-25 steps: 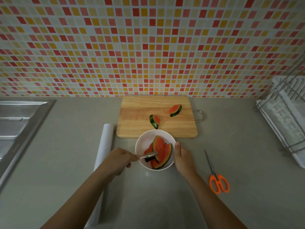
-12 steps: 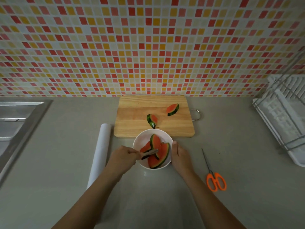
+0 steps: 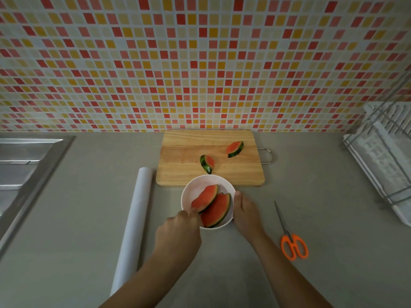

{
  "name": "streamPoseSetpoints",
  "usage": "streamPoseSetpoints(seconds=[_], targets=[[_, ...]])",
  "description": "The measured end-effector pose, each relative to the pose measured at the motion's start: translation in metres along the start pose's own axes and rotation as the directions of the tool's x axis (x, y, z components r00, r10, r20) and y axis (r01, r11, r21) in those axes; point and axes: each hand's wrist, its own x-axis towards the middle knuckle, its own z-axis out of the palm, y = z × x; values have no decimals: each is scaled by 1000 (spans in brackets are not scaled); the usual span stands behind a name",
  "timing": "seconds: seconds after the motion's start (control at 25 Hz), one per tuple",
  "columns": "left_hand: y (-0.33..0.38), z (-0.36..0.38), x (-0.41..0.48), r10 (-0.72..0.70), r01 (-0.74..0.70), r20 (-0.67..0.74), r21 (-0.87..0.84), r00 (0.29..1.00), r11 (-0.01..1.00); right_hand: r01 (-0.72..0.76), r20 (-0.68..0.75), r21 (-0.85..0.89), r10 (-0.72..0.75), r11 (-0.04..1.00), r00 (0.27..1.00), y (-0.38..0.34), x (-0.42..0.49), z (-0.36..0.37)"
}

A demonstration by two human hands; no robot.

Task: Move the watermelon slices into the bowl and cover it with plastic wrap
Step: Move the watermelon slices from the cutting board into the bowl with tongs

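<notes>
Our right hand (image 3: 245, 210) grips the white bowl (image 3: 194, 188) by its right side, thumb on the rim. The bowl stands mid-counter (image 3: 89, 218), just at the near edge of the cutting board (image 3: 182, 156). Two watermelon slices (image 3: 205, 197) lie in it, overlapping, and two smaller pieces (image 3: 234, 148) lie on the board. Our left hand (image 3: 178, 227) curls over the bowl's near-left rim, reaching the upper slice; we cannot tell whether it pinches anything. The plastic wrap roll (image 3: 135, 218) lies left of the bowl.

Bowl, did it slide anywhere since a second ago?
No. The bowl still sits against the middle of the cutting board's front edge, overlapping it as before.
</notes>
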Motion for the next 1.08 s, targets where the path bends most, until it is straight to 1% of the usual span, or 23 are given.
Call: streamPoseSetpoints(seconds=[0.08, 0.2, 0.36, 0.44, 0.52, 0.6, 0.64, 0.68, 0.72, 0.8, 0.88, 0.96, 1.08], targets=[[-6, 1, -1, -13, 13, -17, -51, 1000, 999, 5, -5, -5, -5, 1000, 1000, -1, 0, 0], [-21, 1, 10, -36, 29, -82, -83, 996, 996, -4, 4, -3, 4, 1000, 1000, 0, 0, -1], [-26, 3, 19, -35, 24, -52, -192, 998, 981, -49, 10, -14, 49, 999, 999, 0, 1, 0], [-28, -1, 19, -42, 23, -61, -289, 997, 957, -45, 13, -18, 45, 999, 999, 1, 1, 0], [-32, -14, 28, -79, 26, -119, -397, 990, 918, -52, 21, -4, 52, 999, 998, 1, 1, 0], [-39, -26, 50, -166, 62, -187, -463, 968, 884, -64, 25, -2, 64, 998, 998, 1, 0, 0], [-42, -29, 65, -196, 82, -198, -471, 960, 878, -68, 28, -8, 68, 998, 997, 1, 0, -1], [-42, -32, 80, -195, 90, -190, -452, 962, 887, -71, 31, -9, 71, 997, 997, 0, 0, -1], [-39, -32, 96, -165, 80, -167, -429, 972, 900, -69, 32, -4, 70, 998, 997, 0, 1, -1], [-24, -27, 127, -51, -11, -140, -409, 989, 912, -63, 17, 5, 63, 998, 998, 1, 1, 0], [-4, -17, 156, 53, -91, -118, -348, 992, 933, -63, -3, -7, 63, 998, 998, 3, 1, 2], [14, -7, 181, 65, -78, -55, -281, 996, 956, -50, -29, -16, 50, 999, 998, 4, 1, 4], [29, 4, 207, 47, -51, -20, -242, 999, 969, -23, -49, -54, 20, 998, 999, 4, 2, 5]])
